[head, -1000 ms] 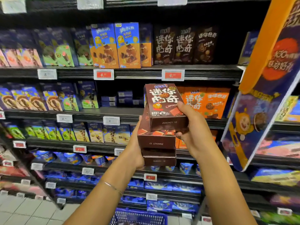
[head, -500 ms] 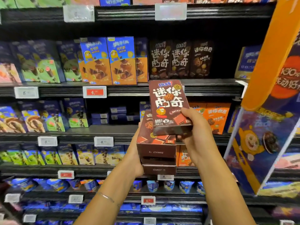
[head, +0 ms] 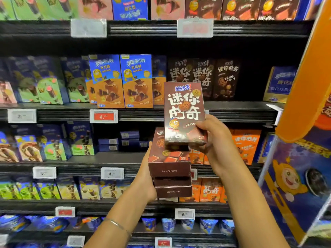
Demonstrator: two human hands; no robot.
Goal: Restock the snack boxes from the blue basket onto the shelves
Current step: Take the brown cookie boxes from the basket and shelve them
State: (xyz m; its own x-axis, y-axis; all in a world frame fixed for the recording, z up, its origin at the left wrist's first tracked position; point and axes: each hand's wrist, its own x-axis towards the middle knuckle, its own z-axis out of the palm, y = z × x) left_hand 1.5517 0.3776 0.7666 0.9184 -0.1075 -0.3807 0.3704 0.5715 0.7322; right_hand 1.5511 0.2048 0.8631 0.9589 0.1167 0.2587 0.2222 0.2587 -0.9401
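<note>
Brown cookie box (head: 184, 111), base gripped in my right hand (head: 213, 138); left hand (head: 146, 178) clasps spare stack (head: 170, 169); seat it upright beside matching row (head: 202, 77).

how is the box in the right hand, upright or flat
Upright: the box stands on end, print right way up, right hand gripping its bottom. The stack in the left hand lies flat.

Top box (head: 185, 111) now higher, more upright.
</note>
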